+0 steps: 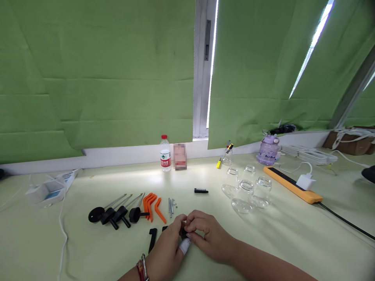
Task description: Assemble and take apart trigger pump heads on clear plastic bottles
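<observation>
My left hand [169, 246] and my right hand [209, 236] meet low in the middle of the view, both closed, fingertips together. A small dark piece [183, 233] is pinched between them; the fingers hide most of it, so its kind cannot be told. White wrapping [184, 246] covers my left thumb. Beside my left hand lies a black angled part [152, 239], with another black piece [165, 228] partly behind the hand. Beyond my hands rest several metal screws [170, 207], an orange bent piece [159, 210] and a black part with a spring [200, 191].
Several black knobs with metal rods [120, 212] lie left. Several glass jars [245, 191] stand right, near an orange power strip [288, 183]. A water bottle [165, 154] and small box [180, 157] stand at the back. A purple jug [267, 150] and yellow-handled tool [219, 163] are farther right.
</observation>
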Tool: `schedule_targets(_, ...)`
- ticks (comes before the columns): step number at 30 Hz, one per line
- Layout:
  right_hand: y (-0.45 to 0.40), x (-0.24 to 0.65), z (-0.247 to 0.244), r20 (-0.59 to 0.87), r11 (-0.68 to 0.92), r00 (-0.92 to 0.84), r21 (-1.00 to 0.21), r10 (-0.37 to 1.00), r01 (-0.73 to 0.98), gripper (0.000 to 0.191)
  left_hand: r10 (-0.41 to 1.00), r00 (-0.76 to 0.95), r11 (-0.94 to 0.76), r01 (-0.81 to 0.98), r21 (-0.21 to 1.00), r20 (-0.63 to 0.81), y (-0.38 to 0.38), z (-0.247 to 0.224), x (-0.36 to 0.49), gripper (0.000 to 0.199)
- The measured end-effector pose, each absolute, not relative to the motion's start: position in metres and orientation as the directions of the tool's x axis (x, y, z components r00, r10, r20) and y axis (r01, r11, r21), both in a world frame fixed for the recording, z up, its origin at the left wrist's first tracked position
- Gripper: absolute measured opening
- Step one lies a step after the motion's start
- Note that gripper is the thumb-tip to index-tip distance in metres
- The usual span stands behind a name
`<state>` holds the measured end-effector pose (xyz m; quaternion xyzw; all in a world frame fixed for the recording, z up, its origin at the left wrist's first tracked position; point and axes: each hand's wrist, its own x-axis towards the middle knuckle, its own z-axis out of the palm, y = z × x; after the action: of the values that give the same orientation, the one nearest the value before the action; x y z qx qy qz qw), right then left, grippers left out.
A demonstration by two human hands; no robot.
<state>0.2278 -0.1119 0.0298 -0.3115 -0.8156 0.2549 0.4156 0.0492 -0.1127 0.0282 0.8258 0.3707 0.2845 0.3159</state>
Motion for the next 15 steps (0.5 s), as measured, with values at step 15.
schedule_targets(15,-0.109,0.227,0.018,0.346,0.582,-0.498,-0.666,0.795,0.466,0.020,0.840,0.530,-0.481,0.626,0.614,0.117,-0.102,0.031,0.041,0.011)
